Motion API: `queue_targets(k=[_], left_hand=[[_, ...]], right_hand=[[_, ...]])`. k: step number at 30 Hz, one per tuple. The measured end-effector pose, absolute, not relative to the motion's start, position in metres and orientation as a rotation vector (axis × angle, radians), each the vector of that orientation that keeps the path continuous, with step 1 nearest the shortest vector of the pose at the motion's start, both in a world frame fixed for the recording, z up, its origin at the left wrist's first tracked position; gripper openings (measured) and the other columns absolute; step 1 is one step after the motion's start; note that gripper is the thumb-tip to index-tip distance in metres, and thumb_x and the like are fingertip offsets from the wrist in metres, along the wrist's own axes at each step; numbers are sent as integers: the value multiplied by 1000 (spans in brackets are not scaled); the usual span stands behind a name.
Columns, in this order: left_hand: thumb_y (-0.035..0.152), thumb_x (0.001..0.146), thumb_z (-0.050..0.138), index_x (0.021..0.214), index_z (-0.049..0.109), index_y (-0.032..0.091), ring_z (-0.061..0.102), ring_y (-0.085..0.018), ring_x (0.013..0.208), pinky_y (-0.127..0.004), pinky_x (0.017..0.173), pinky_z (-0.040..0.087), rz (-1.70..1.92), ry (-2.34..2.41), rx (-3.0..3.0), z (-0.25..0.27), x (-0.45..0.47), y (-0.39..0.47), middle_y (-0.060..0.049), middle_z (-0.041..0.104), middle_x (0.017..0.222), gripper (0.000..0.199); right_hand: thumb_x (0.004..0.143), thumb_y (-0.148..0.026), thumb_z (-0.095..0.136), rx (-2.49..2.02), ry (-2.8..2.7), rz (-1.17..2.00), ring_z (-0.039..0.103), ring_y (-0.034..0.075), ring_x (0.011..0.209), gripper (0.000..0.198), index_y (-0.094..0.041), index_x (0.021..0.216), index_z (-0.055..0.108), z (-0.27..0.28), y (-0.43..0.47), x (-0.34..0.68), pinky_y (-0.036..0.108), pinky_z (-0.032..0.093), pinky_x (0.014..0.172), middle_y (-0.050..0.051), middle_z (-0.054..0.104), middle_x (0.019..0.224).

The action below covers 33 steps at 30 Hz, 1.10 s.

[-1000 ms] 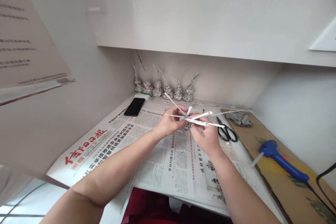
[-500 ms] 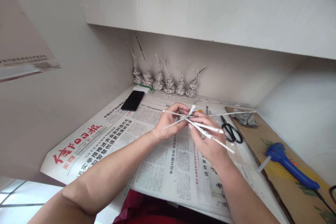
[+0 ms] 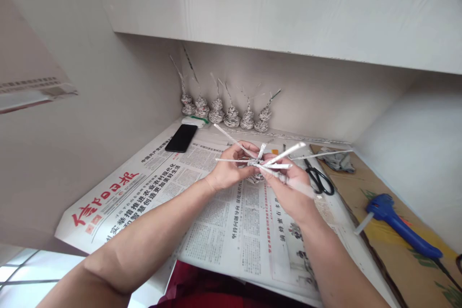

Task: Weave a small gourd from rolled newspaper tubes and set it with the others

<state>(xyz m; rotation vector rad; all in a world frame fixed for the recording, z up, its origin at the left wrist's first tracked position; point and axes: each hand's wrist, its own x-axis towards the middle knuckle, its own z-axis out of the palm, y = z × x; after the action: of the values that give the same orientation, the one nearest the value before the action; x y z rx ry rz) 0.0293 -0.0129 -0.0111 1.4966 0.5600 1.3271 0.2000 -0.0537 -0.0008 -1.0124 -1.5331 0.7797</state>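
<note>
Between my hands, above the newspaper (image 3: pixel 216 236), is a small woven newspaper piece (image 3: pixel 256 176) with rolled paper strips fanning out from its top. My left hand (image 3: pixel 231 166) is closed around its left side, thumb near the middle where the strips cross. On the right, my right hand (image 3: pixel 285 180) pinches at the base of the strips, its fingers partly hidden. One rolled paper strip (image 3: pixel 288 153) points up to the right, and another beside my right hand is smeared by motion. The underside of the piece is mostly covered by my hands.
Several woven gourd shapes (image 3: pixel 216 111) line the back wall. A black phone (image 3: pixel 181 138) lies at left. Black-handled scissors (image 3: pixel 319 179) are right of my hands, near a cardboard sheet (image 3: pixel 355 211) bearing a blue glue gun (image 3: pixel 400 224) and a crumpled grey cloth-like lump (image 3: pixel 339 161).
The strips have turned in my hands: one on the right now points upward, and the left ones sit higher. More of the woven body shows below my fingers.
</note>
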Motion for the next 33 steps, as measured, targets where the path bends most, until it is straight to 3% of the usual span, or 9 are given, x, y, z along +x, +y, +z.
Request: queue_targets(k=[4, 8, 13, 17, 23, 29, 33], left_hand=[[21, 69, 86, 102, 60, 15, 69, -19, 93, -33, 84, 56, 1313, 527, 1495, -11, 29, -14, -8, 70, 99, 42], [21, 67, 87, 103, 60, 16, 68, -18, 88, -31, 81, 56, 1305, 478, 1392, -9, 29, -13, -5, 70, 93, 45], [19, 66, 88, 102, 61, 15, 67, -16, 87, -30, 80, 56, 1306, 493, 1338, -9, 27, -11, -5, 69, 94, 46], [20, 68, 86, 99, 61, 15, 66, -14, 81, -27, 78, 54, 1331, 519, 1353, -9, 26, -10, -4, 68, 91, 40], [21, 66, 87, 98, 61, 15, 67, -15, 82, -28, 78, 54, 1330, 567, 1370, -9, 26, -11, -5, 69, 92, 41], [22, 67, 87, 100, 61, 15, 68, -16, 85, -29, 80, 55, 1317, 572, 1371, -13, 27, -8, -5, 70, 93, 42], [21, 68, 86, 100, 61, 15, 69, -17, 86, -31, 80, 56, 1321, 582, 1407, -15, 28, -7, -7, 70, 95, 41]], right_hand=[[82, -37, 76, -1000, -1502, 812, 70, 20, 82, 23, -23, 101, 71, -3, -54, 202, 31, 58, 68, 5, 74, 97], [82, -33, 76, -951, -1493, 741, 70, 20, 86, 13, -22, 87, 70, -2, -55, 201, 31, 59, 67, 7, 72, 108], [83, -23, 72, -956, -1675, 403, 71, 22, 89, 3, -25, 85, 71, 3, -62, 198, 35, 59, 70, 7, 71, 113], [82, -10, 66, -861, -1841, 97, 69, 24, 95, 23, -30, 92, 73, 2, -64, 196, 41, 58, 81, 5, 73, 111], [85, -16, 63, -980, -1805, 233, 67, 21, 79, 21, -27, 101, 70, 4, -67, 195, 37, 55, 72, 5, 74, 97], [86, -21, 66, -1029, -1790, 294, 65, 17, 70, 17, -27, 102, 69, 6, -66, 198, 34, 55, 69, 3, 73, 96], [82, -20, 71, -1033, -1888, 195, 66, 19, 75, 23, -29, 102, 68, 9, -68, 194, 34, 55, 70, 2, 73, 95]])
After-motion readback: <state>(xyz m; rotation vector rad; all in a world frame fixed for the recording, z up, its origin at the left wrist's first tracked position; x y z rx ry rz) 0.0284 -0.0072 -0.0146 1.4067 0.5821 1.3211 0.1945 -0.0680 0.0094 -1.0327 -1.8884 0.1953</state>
